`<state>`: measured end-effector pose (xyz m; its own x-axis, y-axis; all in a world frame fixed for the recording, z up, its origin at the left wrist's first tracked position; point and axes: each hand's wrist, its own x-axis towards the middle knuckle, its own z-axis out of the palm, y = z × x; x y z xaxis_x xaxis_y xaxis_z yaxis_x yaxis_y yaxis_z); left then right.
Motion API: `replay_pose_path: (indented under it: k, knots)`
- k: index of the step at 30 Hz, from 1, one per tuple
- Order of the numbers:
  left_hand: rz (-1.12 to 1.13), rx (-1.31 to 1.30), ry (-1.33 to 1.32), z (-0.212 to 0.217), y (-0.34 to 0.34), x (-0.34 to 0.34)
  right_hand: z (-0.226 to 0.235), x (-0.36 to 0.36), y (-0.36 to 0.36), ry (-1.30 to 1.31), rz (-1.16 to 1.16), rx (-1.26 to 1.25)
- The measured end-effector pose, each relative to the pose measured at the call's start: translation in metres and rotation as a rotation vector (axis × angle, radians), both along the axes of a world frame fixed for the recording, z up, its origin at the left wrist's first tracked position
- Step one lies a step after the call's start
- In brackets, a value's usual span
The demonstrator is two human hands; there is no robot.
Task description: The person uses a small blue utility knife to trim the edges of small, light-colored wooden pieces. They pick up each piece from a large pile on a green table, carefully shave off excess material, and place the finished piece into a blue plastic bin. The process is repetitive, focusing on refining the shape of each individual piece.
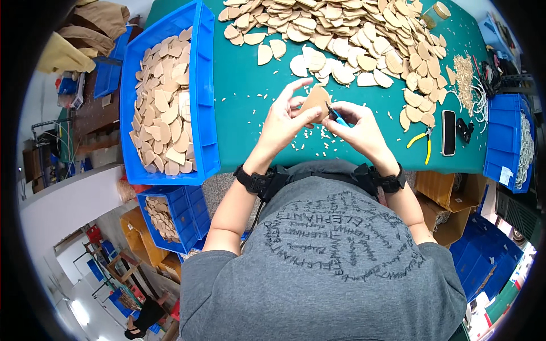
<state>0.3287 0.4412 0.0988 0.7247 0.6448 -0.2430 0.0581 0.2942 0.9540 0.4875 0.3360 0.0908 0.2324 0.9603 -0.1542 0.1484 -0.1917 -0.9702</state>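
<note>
Near the middle of the table, my left hand (pixel 282 118) holds a flat tan half-round piece (pixel 316 100) between thumb and fingers. It looks like cardboard or thin board. My right hand (pixel 362 132) is closed round small blue-handled nippers (pixel 340 119), whose dark jaws touch the piece's right edge. Small scraps (pixel 318 143) lie scattered on the green tabletop (pixel 244 122) beneath and around both hands. A large heap of similar flat pieces (pixel 347 37) spreads beyond them.
At the left, a blue bin (pixel 207 113) holds many such pieces. To the right lie yellow-handled pliers (pixel 426 146), a black phone (pixel 449 132), a clear jar (pixel 437 15) and a pile of thin offcuts (pixel 465 79). Another blue bin (pixel 503 128) stands at the right edge.
</note>
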Motion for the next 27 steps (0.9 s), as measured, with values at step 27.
replay_pose_path:
  k: [27]
  knots:
    - [0.018, 0.403, 0.205, 0.023, -0.011, 0.001, 0.025, 0.013, 0.002, -0.026, 0.046, -0.122]
